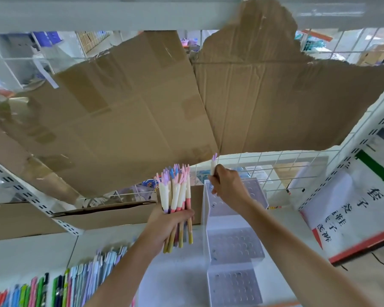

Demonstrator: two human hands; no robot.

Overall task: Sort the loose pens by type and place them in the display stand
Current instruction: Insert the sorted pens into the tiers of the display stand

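A: What is seen nearest the camera?

B: A row of mixed loose pens is laid out along the front of the bench, at the lower left. Their types cannot be told apart through the blur.

A: And a little further in?

B: A bundle of pens of one kind, cream-bodied with pastel tops, is gripped upright in the left hand, whose fingers are wrapped round the barrels. Just to its right, the clear display stand is set on the bench, with stepped tiers of round holes. No pens can be made out in it.

A: What is being done by the right hand?

B: A single pen of the same kind is pinched in the right hand and held above the rear tier of the stand. Its lower end is hidden by the fingers.

A: So which step is in hand?

B: Placement is judged to be under way, one pen at a time. For the next move, the tip must be lined up with a hole and lowered straight.

A: And behind?

B: A wire grid hung with torn cardboard is seen.
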